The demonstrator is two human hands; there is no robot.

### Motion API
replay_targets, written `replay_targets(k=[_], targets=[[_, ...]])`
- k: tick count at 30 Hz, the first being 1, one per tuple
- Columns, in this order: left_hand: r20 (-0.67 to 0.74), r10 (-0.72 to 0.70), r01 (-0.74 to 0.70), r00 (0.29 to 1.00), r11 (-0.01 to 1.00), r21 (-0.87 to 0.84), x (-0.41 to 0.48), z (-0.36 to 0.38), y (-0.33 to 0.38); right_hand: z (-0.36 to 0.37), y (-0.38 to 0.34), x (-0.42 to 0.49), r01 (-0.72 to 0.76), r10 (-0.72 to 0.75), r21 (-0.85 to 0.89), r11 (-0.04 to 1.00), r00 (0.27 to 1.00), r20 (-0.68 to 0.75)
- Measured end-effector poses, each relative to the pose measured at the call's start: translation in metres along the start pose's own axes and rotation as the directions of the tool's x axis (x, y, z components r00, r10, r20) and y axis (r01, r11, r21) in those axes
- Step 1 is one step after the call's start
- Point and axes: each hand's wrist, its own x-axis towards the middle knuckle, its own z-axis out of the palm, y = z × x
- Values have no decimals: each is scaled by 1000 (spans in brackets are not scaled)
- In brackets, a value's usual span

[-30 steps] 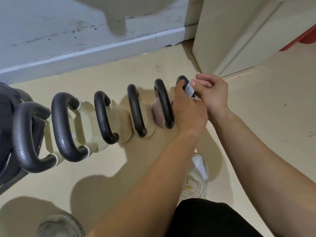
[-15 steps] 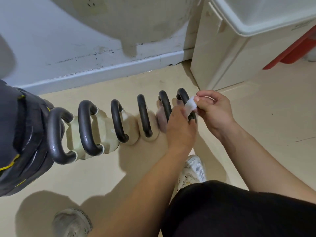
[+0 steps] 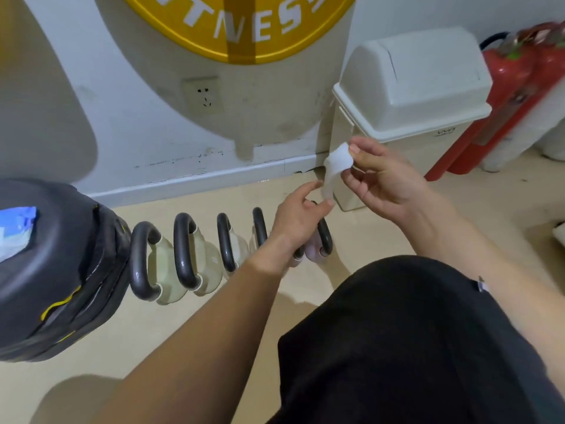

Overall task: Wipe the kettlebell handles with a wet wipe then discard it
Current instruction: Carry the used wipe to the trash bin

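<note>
A row of several kettlebells (image 3: 183, 252) with dark handles stands on the floor along the wall. My right hand (image 3: 385, 182) is raised above the row's right end and pinches a white wet wipe (image 3: 336, 166) between thumb and fingers. The wipe hangs down, and its lower tip touches the fingertips of my left hand (image 3: 299, 221). That hand hovers over the rightmost handles (image 3: 324, 237) with its fingers loosely apart, and it hides part of them. A white swing-lid bin (image 3: 409, 87) stands just behind the wipe.
A dark padded piece of gym equipment (image 3: 55, 270) with a blue wipe packet (image 3: 15, 234) on top sits at the left. A red fire extinguisher (image 3: 519, 96) leans beside the bin. My black-clad knee (image 3: 412, 341) fills the lower right. A wall socket (image 3: 203, 93) is above the row.
My right hand has lifted the wipe up off the rightmost handle, toward the bin. My left hand has let go of the handle and opened. The camera has tilted upward.
</note>
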Motion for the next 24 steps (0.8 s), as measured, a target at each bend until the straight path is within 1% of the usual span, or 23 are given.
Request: replay_targets(k=[2, 4, 6, 8, 9, 10, 12, 13, 14, 16, 17, 18, 20, 22, 24], targets=[[32, 14, -11, 999, 997, -80, -5, -4, 16, 0, -8, -7, 12, -12, 21, 1000, 1000, -8], [13, 3, -1, 1000, 983, -185, -9, -7, 32, -2, -11, -12, 43, -43, -6, 999, 999, -34], [6, 28, -26, 1000, 967, -253, -12, -8, 47, -8, -11, -11, 73, -83, -131, 989, 994, -70], [27, 72, -62, 997, 960, -272, -12, -8, 62, -12, -7, -11, 62, -95, -292, 954, 990, -100], [45, 87, -72, 995, 959, -274, -12, -7, 69, -13, -4, -10, 46, -85, -325, 944, 991, -107], [65, 94, -73, 993, 960, -272, -11, -6, 76, -13, -2, -9, 27, -62, -304, 952, 992, -106], [101, 80, -44, 992, 948, -315, -8, -4, 88, -13, -2, -7, 5, -18, -140, 990, 995, -96], [123, 57, -9, 991, 931, -365, -6, -2, 93, -15, -4, -5, 15, -23, -83, 996, 996, -89], [148, 32, 34, 989, 906, -422, -3, -1, 98, -17, -8, -4, 41, -48, -85, 996, 996, -76], [188, 5, 90, 982, 864, -495, 5, 3, 108, -24, -18, 2, 112, -121, -178, 978, 992, -40], [191, 6, 89, 981, 871, -483, 11, 7, 113, -27, -23, 4, 137, -150, -221, 966, 988, -43], [182, 20, 59, 983, 906, -419, 18, 13, 118, -32, -29, 10, 148, -172, -254, 956, 982, -74], [107, 99, -80, 989, 983, -164, 35, 26, 129, -40, -43, 22, 157, -207, -264, 952, 962, -176], [0, 200, -199, 980, 977, 77, 56, 39, 140, -50, -62, 35, 180, -241, -229, 957, 930, -276], [-33, 307, -287, 951, 918, 273, 79, 51, 153, -61, -84, 48, 216, -265, -175, 961, 900, -346]])
